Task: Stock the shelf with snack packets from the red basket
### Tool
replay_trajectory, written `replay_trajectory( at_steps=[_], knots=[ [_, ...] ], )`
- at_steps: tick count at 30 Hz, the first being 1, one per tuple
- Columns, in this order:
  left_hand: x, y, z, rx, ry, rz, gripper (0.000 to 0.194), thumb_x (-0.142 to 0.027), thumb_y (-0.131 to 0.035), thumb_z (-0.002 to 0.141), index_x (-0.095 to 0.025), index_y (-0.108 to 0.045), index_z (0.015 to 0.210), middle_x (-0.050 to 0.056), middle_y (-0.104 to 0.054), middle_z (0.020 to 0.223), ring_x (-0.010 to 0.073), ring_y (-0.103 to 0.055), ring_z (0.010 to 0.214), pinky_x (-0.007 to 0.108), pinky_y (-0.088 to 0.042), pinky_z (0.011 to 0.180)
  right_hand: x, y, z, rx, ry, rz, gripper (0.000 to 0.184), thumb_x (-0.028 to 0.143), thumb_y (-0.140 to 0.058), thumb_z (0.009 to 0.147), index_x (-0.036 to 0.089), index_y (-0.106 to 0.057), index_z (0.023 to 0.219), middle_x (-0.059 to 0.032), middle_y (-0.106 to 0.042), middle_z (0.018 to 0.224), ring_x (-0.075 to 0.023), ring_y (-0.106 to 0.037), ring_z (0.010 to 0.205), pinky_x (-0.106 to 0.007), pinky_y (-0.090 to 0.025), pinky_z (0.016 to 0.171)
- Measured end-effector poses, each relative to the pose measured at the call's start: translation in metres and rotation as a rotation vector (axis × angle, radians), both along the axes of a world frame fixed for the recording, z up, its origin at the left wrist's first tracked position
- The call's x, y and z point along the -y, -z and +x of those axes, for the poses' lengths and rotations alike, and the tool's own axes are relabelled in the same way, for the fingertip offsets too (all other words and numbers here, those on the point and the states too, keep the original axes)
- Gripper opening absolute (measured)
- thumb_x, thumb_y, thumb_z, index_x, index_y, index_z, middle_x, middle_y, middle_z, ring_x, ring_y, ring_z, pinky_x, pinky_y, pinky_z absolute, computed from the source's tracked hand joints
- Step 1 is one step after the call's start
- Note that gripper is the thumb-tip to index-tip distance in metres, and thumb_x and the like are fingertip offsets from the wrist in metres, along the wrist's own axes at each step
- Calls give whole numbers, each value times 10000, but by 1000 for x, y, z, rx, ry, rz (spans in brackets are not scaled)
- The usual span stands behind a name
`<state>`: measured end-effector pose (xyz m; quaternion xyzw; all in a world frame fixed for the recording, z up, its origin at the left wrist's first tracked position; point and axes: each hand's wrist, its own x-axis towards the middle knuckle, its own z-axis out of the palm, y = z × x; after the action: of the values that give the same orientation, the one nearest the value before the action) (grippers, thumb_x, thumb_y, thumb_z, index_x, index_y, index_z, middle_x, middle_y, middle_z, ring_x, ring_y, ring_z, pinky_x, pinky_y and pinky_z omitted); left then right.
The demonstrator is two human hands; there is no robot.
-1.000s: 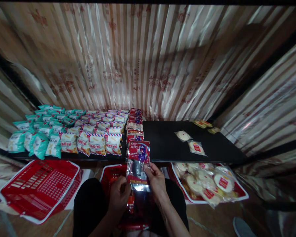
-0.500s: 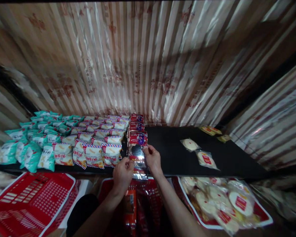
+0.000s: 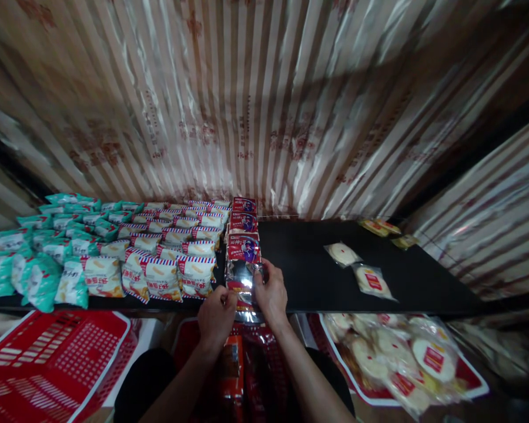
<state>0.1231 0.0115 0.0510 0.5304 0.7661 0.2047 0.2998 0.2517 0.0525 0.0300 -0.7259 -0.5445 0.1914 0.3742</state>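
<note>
My left hand (image 3: pixel 217 314) is closed at the left edge of a shiny dark-and-silver snack packet (image 3: pixel 241 282), near the shelf's front edge. On its right edge, my right hand (image 3: pixel 271 292) grips with the thumb on top and the fingers at the side. Behind it, a row of red and purple packets (image 3: pixel 244 247) runs to the back of the black shelf (image 3: pixel 304 264). To the left stand several striped white snack bags (image 3: pixel 196 276) in rows.
Teal bags (image 3: pixel 46 279) fill the shelf's left end. Two flat round crackers in clear wrap (image 3: pixel 372 281) and several yellow packets (image 3: pixel 379 227) lie to the right. Below are a red basket (image 3: pixel 57 352), a basket of wrapped crackers (image 3: pixel 388 403) and an orange packet (image 3: pixel 233 376).
The view has shifted slightly. Both hands stay at the packet, and my right hand's fingers sit a little lower along its side.
</note>
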Motion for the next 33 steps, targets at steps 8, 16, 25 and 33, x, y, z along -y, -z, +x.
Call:
replay_trajectory(
  at_steps=[8, 16, 25, 33],
  knots=[
    [7, -1, -3, 92, -36, 19, 237, -315, -403, 833, -221, -495, 636, -6, -624, 687, 156, -561, 680, 241, -317, 596, 9, 11, 0, 20, 30, 157, 433, 336, -418, 791, 174, -561, 1167, -128, -538, 1097, -259, -495, 1042, -401, -428, 888],
    [41, 30, -18, 230, -75, -10, 246, -312, -379, 832, -214, -478, 629, -8, -614, 674, 143, -570, 673, 236, -364, 629, 47, 24, 5, -79, 29, 227, 423, 347, -411, 804, 118, -566, 1124, -157, -509, 1134, -257, -478, 1091, -433, -385, 974],
    [91, 84, -38, 38, 88, -238, 278, -293, -359, 861, -172, -604, 810, 69, -683, 869, 167, -633, 826, 239, -412, 678, 136, 60, -12, -107, 26, 247, 399, 329, -346, 881, 139, -483, 1205, -146, -513, 1206, -227, -450, 1168, -447, -329, 1033],
    [122, 137, -44, -9, 435, -466, 141, -279, -580, 750, -179, -670, 793, 101, -713, 883, 228, -657, 848, 277, -459, 705, 179, 124, -29, 106, -570, -684, 307, 144, -449, 787, 184, -688, 975, -124, -694, 997, -227, -639, 943, -309, -461, 829]
  ],
)
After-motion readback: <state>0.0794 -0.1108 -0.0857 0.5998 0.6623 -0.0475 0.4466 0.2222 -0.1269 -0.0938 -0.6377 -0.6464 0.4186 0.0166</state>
